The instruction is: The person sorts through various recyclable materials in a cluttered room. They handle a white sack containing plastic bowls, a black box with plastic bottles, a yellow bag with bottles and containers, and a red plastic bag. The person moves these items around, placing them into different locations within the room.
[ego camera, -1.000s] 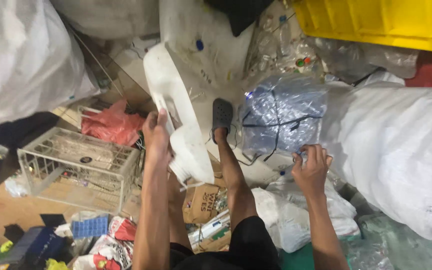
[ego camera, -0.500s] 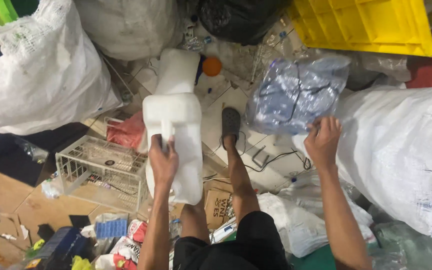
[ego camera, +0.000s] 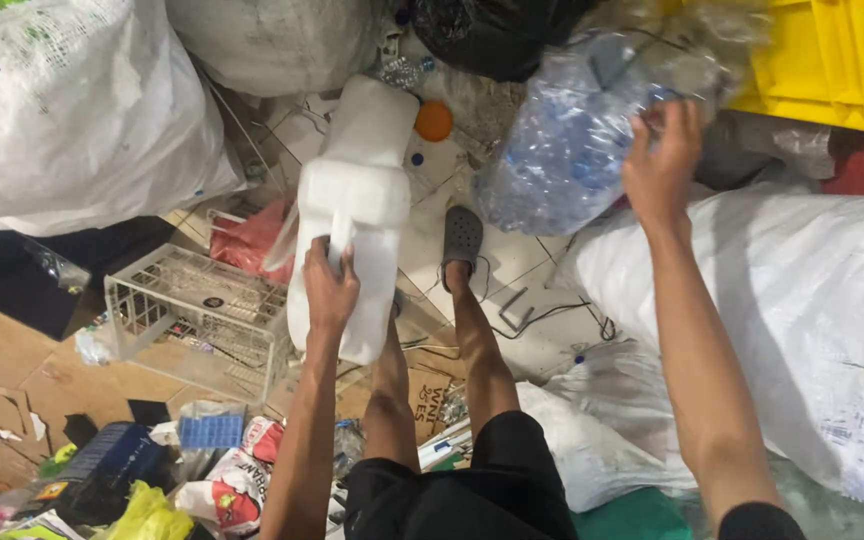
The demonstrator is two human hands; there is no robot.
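Far left: big white sack (ego camera: 82, 120) fills the upper left corner. Below it, white wire crate (ego camera: 192, 315) on the floor, empty-looking, tipped a bit; red plastic bag (ego camera: 252, 240) just behind it. Cardboard and mixed litter at bottom left, incl. a yellow bag (ego camera: 147, 515) and a small blue grid piece (ego camera: 210, 432).

Left hand (ego camera: 330, 290): fingers closed around the handle of the white plastic jerrycan (ego camera: 352, 210), gripping it. Jerrycan is held up off the floor, upright-ish, left of centre, just right of the crate. A second white container (ego camera: 377, 115) lies right behind it; orange cap (ego camera: 434, 120) beside that on the tile floor.

Centre: person's bare legs, black shorts, grey clog (ego camera: 462, 235) on the tiles, black wires next to it.

Right hand (ego camera: 662, 160): fingers closed, pinching the top edge of a clear plastic bag of crushed bottles (ego camera: 572, 140), lifted clear of the floor, upper centre-right. Black bag (ego camera: 492, 35) behind it, yellow crate (ego camera: 822, 60) top right, touching or apart from the bag cannot tell. Large white sack (ego camera: 812, 320) fills the right side under the right arm.
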